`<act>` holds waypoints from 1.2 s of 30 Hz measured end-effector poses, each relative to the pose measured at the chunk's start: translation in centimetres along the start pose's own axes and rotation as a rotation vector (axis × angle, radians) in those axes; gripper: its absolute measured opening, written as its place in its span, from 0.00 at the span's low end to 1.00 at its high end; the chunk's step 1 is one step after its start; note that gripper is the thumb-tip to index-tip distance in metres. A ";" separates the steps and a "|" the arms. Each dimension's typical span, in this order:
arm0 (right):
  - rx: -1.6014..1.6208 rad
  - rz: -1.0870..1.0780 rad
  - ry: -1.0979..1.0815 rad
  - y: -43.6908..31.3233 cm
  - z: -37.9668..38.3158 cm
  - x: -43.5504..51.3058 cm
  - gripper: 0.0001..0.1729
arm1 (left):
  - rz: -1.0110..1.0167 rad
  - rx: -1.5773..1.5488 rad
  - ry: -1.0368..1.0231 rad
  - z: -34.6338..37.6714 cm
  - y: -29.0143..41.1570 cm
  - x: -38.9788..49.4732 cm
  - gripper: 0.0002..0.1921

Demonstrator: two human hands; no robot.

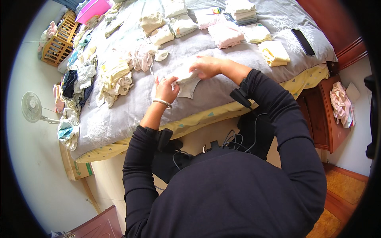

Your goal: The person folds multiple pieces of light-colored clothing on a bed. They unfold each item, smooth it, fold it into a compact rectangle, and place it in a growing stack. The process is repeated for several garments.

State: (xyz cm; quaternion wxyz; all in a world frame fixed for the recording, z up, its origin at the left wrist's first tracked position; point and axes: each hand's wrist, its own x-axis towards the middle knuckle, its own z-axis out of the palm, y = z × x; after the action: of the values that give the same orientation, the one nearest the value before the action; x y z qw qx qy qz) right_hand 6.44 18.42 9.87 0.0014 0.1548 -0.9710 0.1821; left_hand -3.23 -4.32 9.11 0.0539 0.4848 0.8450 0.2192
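A small white garment lies near the front edge of the bed, partly folded over. My left hand, with a bangle at the wrist, pinches its left end between thumb and fingers. On the opposite end, my right hand grips the raised upper layer, and its fingers cover part of the cloth. A small white cloth item rests just beyond my left hand. Left of it is a crumpled pale pink garment, beside a loose heap of cream and yellow clothes.
Folded stacks, including a pink one and a yellow one, stand across the bed. A smartphone lies at right. More loose clothes line the left edge, near a fan. A wooden nightstand stands right.
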 end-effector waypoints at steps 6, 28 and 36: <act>-0.360 -0.162 0.038 -0.9 3.1 -0.7 0.21 | 0.137 0.025 0.119 1.6 0.5 -1.7 0.11; 0.842 0.662 -0.181 4.8 3.4 3.0 0.44 | -0.243 -0.431 -0.430 2.8 -4.8 4.9 0.29; 1.645 0.408 0.334 -1.4 1.7 -1.5 0.22 | -0.224 -1.590 -0.247 0.3 -3.0 1.1 0.22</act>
State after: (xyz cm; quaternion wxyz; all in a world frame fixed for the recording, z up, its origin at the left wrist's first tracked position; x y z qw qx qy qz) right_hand 8.38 17.07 8.70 -0.0012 -0.0996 -0.5266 0.8442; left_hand -6.14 -4.57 7.74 0.4968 0.2350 0.4678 0.6922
